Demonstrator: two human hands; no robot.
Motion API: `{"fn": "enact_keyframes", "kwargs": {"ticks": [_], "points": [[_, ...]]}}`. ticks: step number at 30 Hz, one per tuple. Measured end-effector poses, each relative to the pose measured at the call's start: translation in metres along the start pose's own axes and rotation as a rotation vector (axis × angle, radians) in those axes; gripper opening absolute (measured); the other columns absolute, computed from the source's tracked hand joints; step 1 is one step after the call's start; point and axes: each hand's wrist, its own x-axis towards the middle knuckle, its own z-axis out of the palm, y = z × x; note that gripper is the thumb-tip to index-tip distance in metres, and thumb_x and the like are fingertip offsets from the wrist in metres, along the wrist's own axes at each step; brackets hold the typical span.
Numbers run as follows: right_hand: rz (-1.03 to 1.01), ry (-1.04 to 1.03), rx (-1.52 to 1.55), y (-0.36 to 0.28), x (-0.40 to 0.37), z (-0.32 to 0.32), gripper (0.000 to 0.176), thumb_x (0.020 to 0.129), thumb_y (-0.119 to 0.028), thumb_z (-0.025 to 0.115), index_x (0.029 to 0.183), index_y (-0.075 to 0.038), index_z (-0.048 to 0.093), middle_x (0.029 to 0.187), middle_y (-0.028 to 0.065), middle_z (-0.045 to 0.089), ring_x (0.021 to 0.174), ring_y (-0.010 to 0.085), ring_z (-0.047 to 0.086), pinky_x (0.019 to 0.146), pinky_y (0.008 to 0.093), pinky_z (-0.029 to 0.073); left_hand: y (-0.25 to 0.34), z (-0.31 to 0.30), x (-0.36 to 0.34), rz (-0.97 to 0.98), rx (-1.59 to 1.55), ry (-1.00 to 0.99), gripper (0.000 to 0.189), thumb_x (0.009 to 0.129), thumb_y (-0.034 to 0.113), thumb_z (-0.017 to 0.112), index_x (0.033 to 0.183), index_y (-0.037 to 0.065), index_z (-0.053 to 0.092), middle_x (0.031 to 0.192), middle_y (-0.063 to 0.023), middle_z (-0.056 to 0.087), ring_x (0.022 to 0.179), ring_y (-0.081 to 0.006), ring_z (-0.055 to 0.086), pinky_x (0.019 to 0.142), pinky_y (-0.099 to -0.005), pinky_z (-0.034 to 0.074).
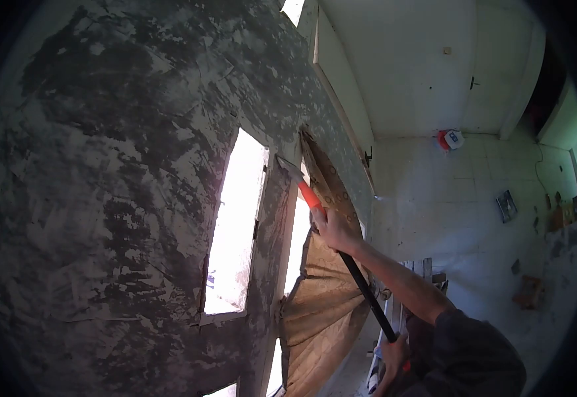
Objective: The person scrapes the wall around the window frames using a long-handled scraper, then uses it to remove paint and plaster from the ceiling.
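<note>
A long-handled scraper (371,301) slants from the lower right toward the wall, with a black shaft and an orange section below its metal head. My right hand (334,228), arm stretched out, is wrapped round the shaft just behind the orange part. Lower down, near my body, my left hand (394,351) is closed round the rear of the shaft. The blade (288,165) lies against the narrow strip of wall between two bright openings. Close beside my right hand hangs a brown patterned cloth (328,264), gathered in folds.
The grey wall (123,198) is patchy, with scraped marks. A bright window opening (239,225) breaks it. Rails of what looks like a ladder (384,324) stand below my arms. A red and white container (450,139) and a broken brown piece (530,292) lie on the tiled floor (440,218).
</note>
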Motion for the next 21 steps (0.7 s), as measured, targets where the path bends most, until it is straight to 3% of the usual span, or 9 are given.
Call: {"fn": "enact_keyframes", "kwargs": {"ticks": [6, 8, 9, 11, 13, 15, 17, 20, 21], "points": [[-0.085, 0.027, 0.041, -0.014, -0.013, -0.002, 0.053, 0.099, -0.044, 0.039, 0.078, 0.002, 0.055, 0.056, 0.01, 0.052, 0.05, 0.0216, 0.056, 0.049, 0.037, 0.041, -0.004, 0.009, -0.008, 0.027, -0.092, 0.029, 0.024, 0.08, 0.014, 0.061, 0.061, 0.006, 0.049, 0.051, -0.0001, 0.046, 0.042, -0.0105, 0.044, 0.041, -0.029, 0.033], [0.11, -0.169, -0.004, -0.03, -0.002, -0.021, 0.056, 0.096, -0.047, 0.04, 0.089, 0.005, 0.059, 0.072, 0.0225, 0.063, 0.074, 0.0388, 0.065, 0.065, 0.0445, 0.049, -0.006, 0.016, 0.023, -0.009, -0.137, 0.007, 0.024, 0.079, 0.014, 0.062, 0.061, 0.007, 0.049, 0.05, -0.0002, 0.046, 0.041, -0.0109, 0.044, 0.04, -0.0286, 0.033], [0.104, -0.167, -0.021, -0.014, 0.002, -0.017, 0.056, 0.096, -0.047, 0.04, 0.089, 0.005, 0.059, 0.072, 0.0225, 0.063, 0.074, 0.0388, 0.065, 0.065, 0.0445, 0.049, -0.008, 0.021, 0.037, -0.035, -0.168, -0.024, 0.024, 0.078, 0.014, 0.063, 0.06, 0.008, 0.049, 0.05, -0.0002, 0.046, 0.04, -0.0113, 0.045, 0.039, -0.0281, 0.033], [-0.081, 0.005, -0.083, 0.023, 0.013, 0.001, 0.054, 0.097, -0.046, 0.041, 0.089, 0.004, 0.059, 0.07, 0.0209, 0.062, 0.073, 0.036, 0.065, 0.067, 0.0452, 0.048, -0.015, 0.026, 0.033, -0.05, -0.191, -0.039, 0.029, 0.078, 0.017, 0.066, 0.057, 0.007, 0.049, 0.052, 0.001, 0.048, 0.045, -0.0089, 0.049, 0.041, -0.0273, 0.034], [-0.027, -0.064, -0.003, 0.008, -0.009, -0.001, 0.056, 0.097, -0.047, 0.04, 0.088, 0.004, 0.059, 0.069, 0.0199, 0.061, 0.073, 0.0331, 0.066, 0.067, 0.0452, 0.048, -0.027, 0.025, 0.008, -0.016, -0.191, -0.027, 0.027, 0.078, 0.017, 0.065, 0.057, 0.007, 0.05, 0.051, 0.0005, 0.048, 0.044, -0.0088, 0.048, 0.04, -0.0268, 0.033], [-0.192, 0.013, 0.017, 0.018, -0.001, 0.005, 0.059, 0.097, -0.049, 0.038, 0.084, 0.004, 0.059, 0.067, 0.0181, 0.06, 0.071, 0.0309, 0.066, 0.063, 0.0446, 0.049, 0.0, 0.018, 0.017, 0.027, -0.196, -0.049, 0.027, 0.077, 0.018, 0.064, 0.057, 0.006, 0.052, 0.051, 0.0003, 0.049, 0.044, -0.0093, 0.049, 0.041, -0.0281, 0.035], [0.043, -0.022, 0.065, 0.001, 0.065, -0.004, 0.051, 0.098, -0.045, 0.042, 0.075, 0.0, 0.051, 0.052, 0.0035, 0.047, 0.047, 0.0165, 0.049, 0.045, 0.0367, 0.038, 0.048, -0.003, 0.043, 0.096, -0.038, -0.054, 0.029, 0.079, 0.018, 0.063, 0.057, 0.01, 0.046, 0.05, 0.0027, 0.045, 0.04, -0.0087, 0.043, 0.037, -0.0264, 0.031], [0.07, -0.001, 0.104, -0.028, 0.072, -0.012, 0.052, 0.097, -0.046, 0.043, 0.073, 0.0, 0.051, 0.052, 0.0038, 0.048, 0.047, 0.0163, 0.051, 0.044, 0.0357, 0.039, 0.072, 0.0, 0.04, 0.18, -0.104, -0.101, 0.031, 0.079, 0.02, 0.064, 0.056, 0.01, 0.046, 0.05, 0.0025, 0.045, 0.04, -0.0089, 0.044, 0.038, -0.0271, 0.032], [-0.076, 0.106, -0.017, 0.011, 0.068, 0.003, 0.053, 0.097, -0.047, 0.043, 0.072, -0.001, 0.051, 0.053, 0.0037, 0.048, 0.048, 0.0164, 0.052, 0.045, 0.0355, 0.04, 0.046, 0.015, 0.035, 0.128, -0.06, -0.003, 0.031, 0.08, 0.02, 0.063, 0.056, 0.009, 0.047, 0.05, 0.0014, 0.046, 0.04, -0.0092, 0.044, 0.038, -0.0274, 0.033]]}}
